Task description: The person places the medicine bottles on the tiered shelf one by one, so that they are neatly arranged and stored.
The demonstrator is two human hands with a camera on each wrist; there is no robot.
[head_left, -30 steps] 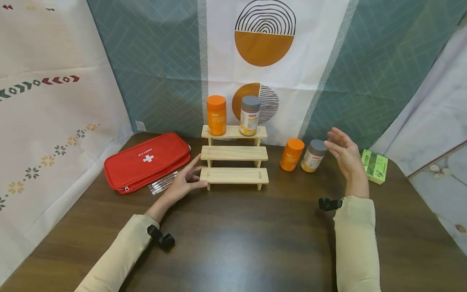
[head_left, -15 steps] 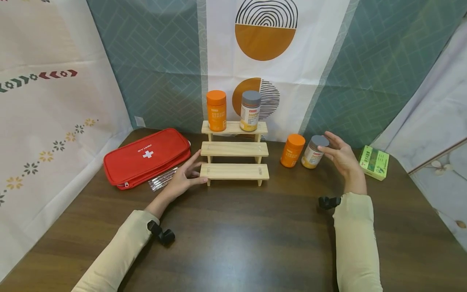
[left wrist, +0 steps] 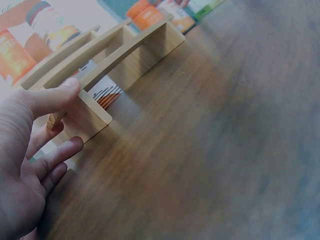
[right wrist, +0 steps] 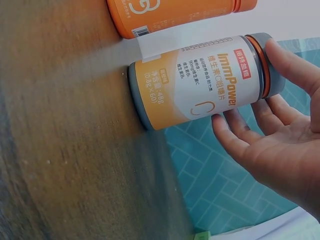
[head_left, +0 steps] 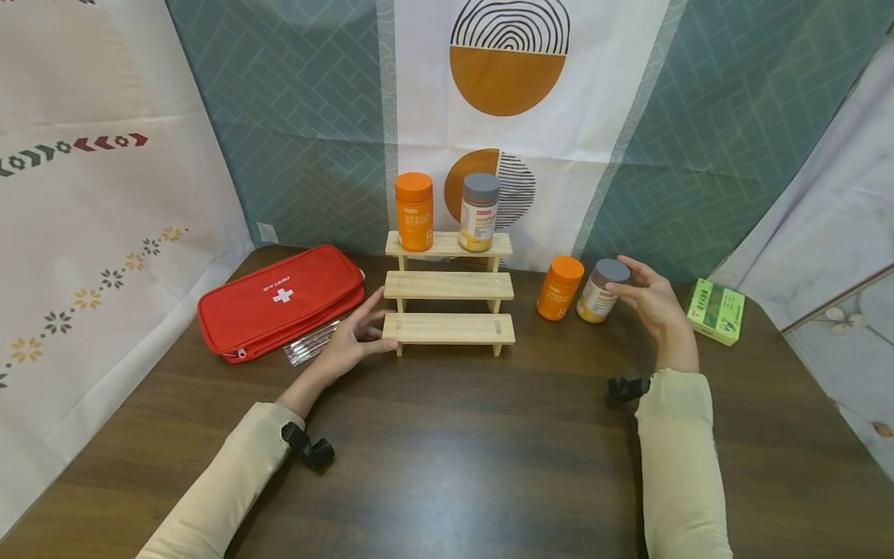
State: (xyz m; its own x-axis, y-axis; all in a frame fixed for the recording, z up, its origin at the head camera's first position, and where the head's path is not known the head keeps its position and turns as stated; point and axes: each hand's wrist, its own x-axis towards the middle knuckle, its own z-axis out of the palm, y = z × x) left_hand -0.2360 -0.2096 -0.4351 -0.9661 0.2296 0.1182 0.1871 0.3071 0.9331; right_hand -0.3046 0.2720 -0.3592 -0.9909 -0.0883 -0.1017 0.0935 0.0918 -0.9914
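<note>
A three-step wooden display stand (head_left: 449,328) stands mid-table. My left hand (head_left: 352,341) is at its left end; in the left wrist view the thumb (left wrist: 62,95) presses on the end of a step, with a finger curled beneath it. At right, my right hand (head_left: 653,303) grips a grey-lidded vitamin bottle (head_left: 596,298). In the right wrist view, the thumb lies against the lid (right wrist: 270,62) and the fingers wrap behind the bottle, which stands upright on the table. Beside it is an orange pill bottle (head_left: 558,289).
On the top step stand another orange bottle (head_left: 415,213) and another grey-lidded bottle (head_left: 479,213). At left lie a red first-aid pouch (head_left: 282,299) and a packet of cotton swabs (head_left: 307,345). A green box (head_left: 715,312) lies to the right. Patterned cloths (head_left: 314,116) hang behind.
My right hand has moved left and in, from beside the grey-lidded bottle to a hold around its lid. The left hand stays at the stand. The head view has tilted slightly.
</note>
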